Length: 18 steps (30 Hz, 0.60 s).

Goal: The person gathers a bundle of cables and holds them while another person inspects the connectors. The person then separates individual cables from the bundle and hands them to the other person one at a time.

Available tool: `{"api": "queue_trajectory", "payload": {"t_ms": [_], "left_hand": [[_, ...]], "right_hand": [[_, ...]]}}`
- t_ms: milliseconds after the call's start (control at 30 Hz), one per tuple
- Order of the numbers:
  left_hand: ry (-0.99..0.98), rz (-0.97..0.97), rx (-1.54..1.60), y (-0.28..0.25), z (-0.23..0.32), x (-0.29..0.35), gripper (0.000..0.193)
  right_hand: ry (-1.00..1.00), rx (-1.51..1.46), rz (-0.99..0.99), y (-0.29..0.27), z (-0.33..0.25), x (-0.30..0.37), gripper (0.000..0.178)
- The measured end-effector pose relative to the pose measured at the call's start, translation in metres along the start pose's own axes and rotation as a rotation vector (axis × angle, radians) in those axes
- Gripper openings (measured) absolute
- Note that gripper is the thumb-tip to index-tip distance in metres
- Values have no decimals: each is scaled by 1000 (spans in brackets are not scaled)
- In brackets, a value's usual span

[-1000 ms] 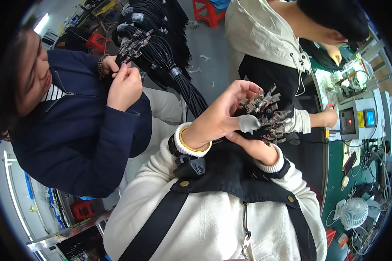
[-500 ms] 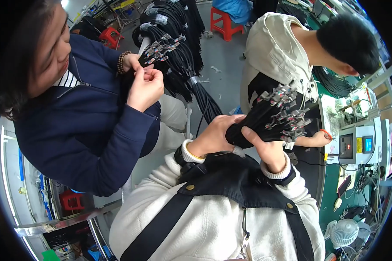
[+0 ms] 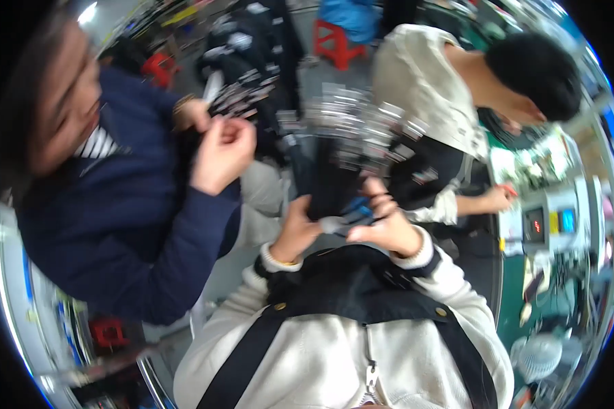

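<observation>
A thick bundle of black cables (image 3: 329, 170) stands out in front of my chest, its metal-tipped connector ends (image 3: 351, 119) fanned out at the far end and smeared by motion. My left hand (image 3: 297, 228) is closed against the bundle's left side. On the other side my right hand (image 3: 389, 225) grips its lower right part, with the thumb near a whitish band (image 3: 331, 224). A small blue piece (image 3: 359, 207) shows between the bundle and my right fingers; blur hides what it is.
At left a person in a navy jacket (image 3: 129, 232) holds another cable bundle (image 3: 242, 99). A person in a beige hooded top (image 3: 416, 75) works at the right bench (image 3: 512, 273), near a boxy machine (image 3: 542, 225) and a white fan (image 3: 539, 354). A red stool (image 3: 334, 44) stands ahead.
The bundle has swung left from its rightward tilt and points away from me, its connector ends more spread. My right hand has shifted left and its grip has changed. A blue piece shows.
</observation>
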<state>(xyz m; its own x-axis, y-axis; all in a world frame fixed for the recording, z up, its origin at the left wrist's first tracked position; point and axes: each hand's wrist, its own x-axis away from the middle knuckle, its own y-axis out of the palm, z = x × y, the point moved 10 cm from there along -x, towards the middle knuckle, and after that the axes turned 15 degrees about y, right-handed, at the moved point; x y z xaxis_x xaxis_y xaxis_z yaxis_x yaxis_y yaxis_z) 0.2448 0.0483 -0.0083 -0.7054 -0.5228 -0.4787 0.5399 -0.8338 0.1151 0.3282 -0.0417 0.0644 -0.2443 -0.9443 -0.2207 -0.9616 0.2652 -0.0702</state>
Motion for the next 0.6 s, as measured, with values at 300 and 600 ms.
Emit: {"api": "queue_trajectory", "payload": {"t_ms": [300,600], "left_hand": [[-100,6,144,14,25,-14,30],[170,-452,-525,33,58,-43,41]], "right_hand": [[109,-177,-100,37,41,-11,90],[57,103,-4,41,47,-9,70]]}}
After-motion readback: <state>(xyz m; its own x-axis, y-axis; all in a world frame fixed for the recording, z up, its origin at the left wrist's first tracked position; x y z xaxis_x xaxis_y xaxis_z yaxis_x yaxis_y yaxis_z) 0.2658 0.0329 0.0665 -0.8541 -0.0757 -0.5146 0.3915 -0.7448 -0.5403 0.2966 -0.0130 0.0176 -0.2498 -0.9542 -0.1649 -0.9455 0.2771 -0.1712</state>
